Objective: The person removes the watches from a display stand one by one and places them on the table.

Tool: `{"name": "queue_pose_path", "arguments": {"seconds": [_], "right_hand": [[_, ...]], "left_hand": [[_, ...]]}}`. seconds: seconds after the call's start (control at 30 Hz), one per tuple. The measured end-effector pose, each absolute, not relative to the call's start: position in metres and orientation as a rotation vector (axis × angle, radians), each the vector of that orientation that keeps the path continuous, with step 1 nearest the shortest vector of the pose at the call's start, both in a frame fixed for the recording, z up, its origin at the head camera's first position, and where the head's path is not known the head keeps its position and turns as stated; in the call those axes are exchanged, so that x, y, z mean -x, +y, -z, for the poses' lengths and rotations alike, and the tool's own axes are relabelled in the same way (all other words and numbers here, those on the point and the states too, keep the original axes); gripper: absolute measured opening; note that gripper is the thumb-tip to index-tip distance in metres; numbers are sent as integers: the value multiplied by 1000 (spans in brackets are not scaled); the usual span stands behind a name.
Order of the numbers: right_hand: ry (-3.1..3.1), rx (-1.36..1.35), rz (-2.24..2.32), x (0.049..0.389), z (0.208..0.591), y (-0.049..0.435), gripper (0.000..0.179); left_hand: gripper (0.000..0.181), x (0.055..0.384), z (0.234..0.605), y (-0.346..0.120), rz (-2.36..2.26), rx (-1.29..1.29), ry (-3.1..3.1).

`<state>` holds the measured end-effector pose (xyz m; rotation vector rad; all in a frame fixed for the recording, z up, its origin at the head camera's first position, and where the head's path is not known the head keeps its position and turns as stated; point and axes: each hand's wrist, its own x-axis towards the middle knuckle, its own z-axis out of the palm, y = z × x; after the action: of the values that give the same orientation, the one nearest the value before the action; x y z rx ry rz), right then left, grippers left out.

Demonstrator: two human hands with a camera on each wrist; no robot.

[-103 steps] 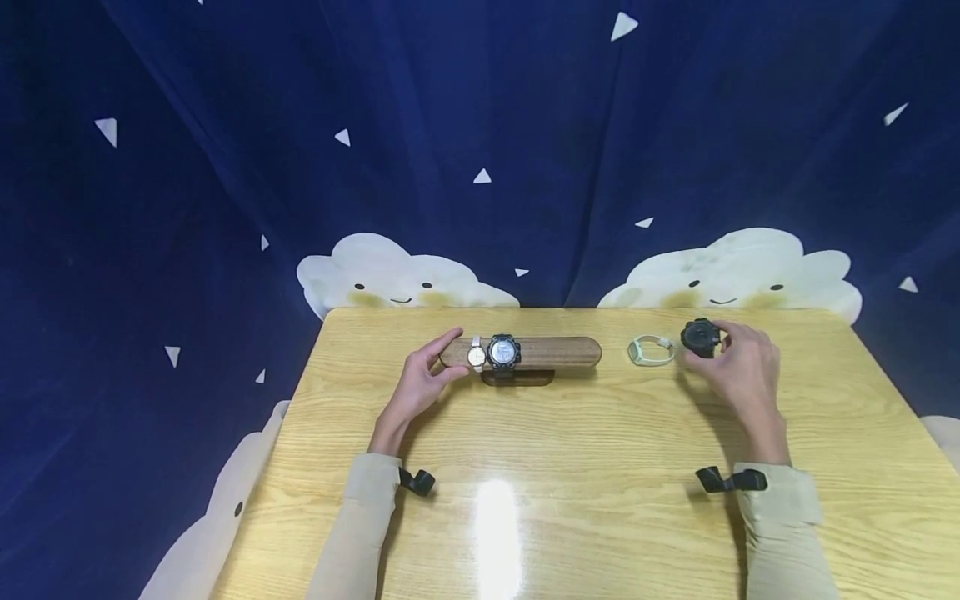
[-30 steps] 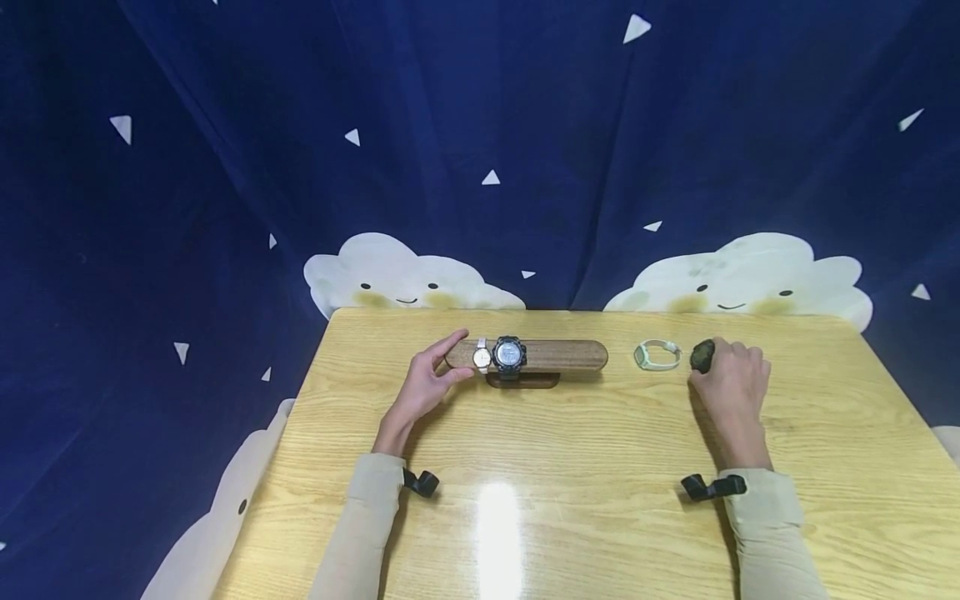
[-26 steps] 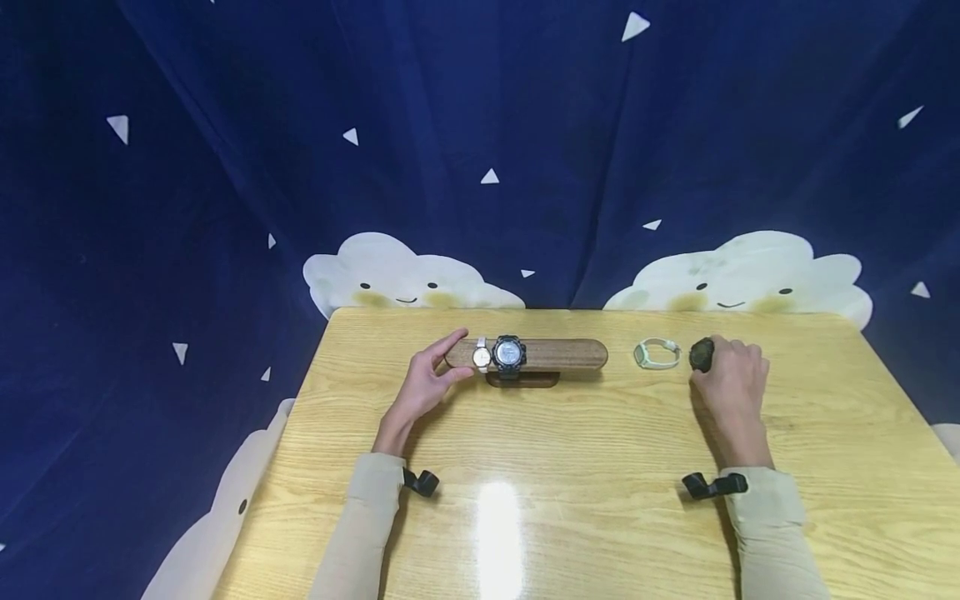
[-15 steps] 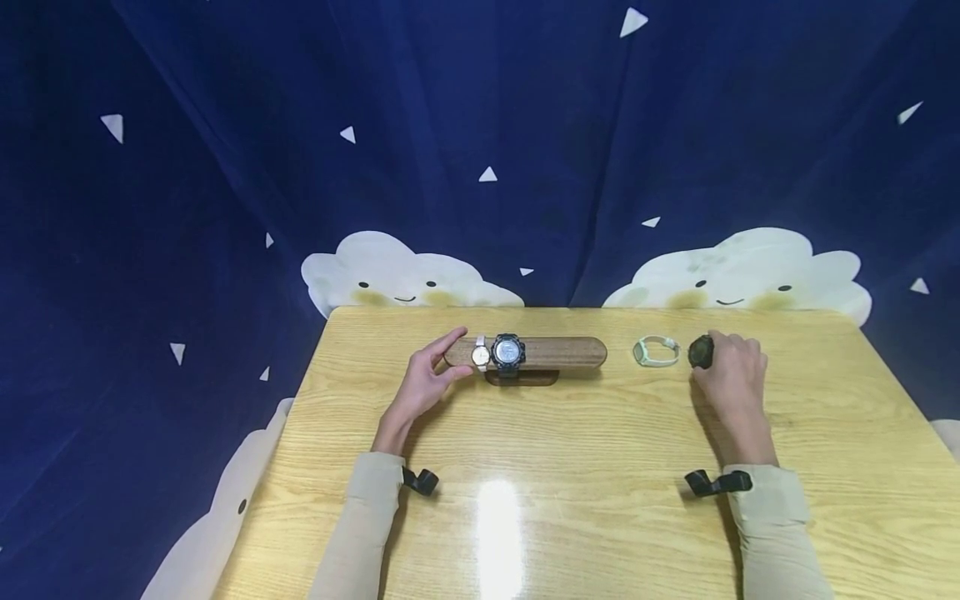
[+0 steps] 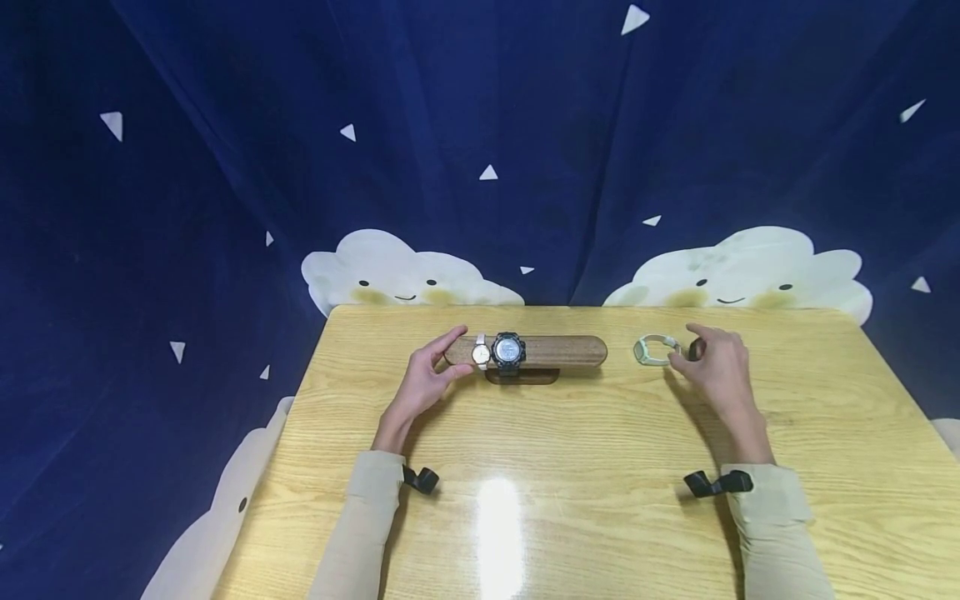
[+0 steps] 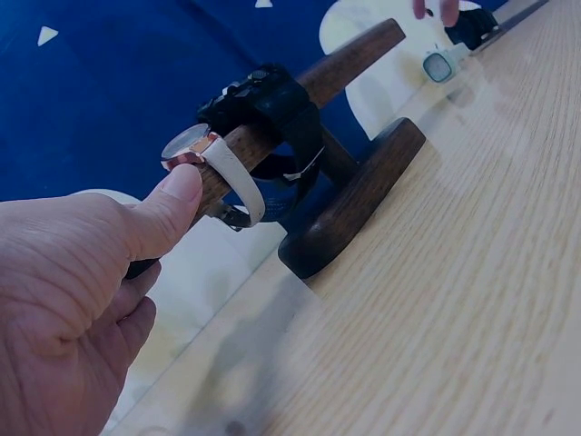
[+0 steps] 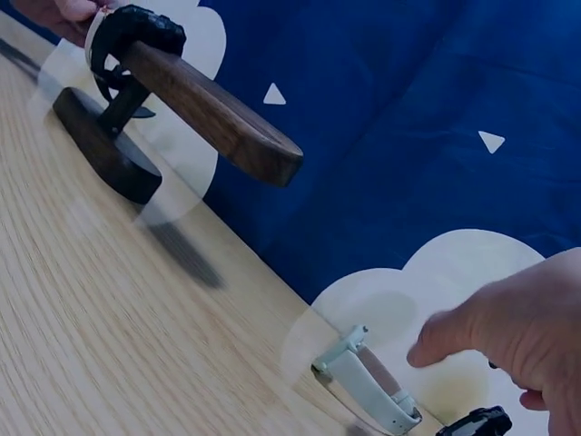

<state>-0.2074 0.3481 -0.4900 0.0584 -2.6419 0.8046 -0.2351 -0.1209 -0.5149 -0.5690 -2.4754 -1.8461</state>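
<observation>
While the left hand (image 5: 423, 382) pinches one end of the wooden stand (image 5: 566, 352), the right hand (image 5: 716, 362) hangs wide, empty | mint watch (image 7: 368, 386) close by on the counter (image 5: 585, 467) | risk: a careless pinch could knock the adjacent black watch (image 7: 478, 423)

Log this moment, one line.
left hand: grips brown wooden stand | right hand: near mint square watch | on stand: round white-strapped watch, chunky black watch
</observation>
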Motion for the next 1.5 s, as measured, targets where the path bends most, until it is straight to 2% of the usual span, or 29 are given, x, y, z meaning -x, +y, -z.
{"name": "queue_pose_path", "arguments": {"seconds": [0.93, 1.5], "right_hand": [[-2557, -324, -1083, 212, 500, 307, 47], [-2547, -398, -1249, 208, 501, 288, 55]], "left_hand": [[67, 236, 515, -121, 1857, 574, -2465], [70, 235, 514, -120, 1884, 560, -2461]]}}
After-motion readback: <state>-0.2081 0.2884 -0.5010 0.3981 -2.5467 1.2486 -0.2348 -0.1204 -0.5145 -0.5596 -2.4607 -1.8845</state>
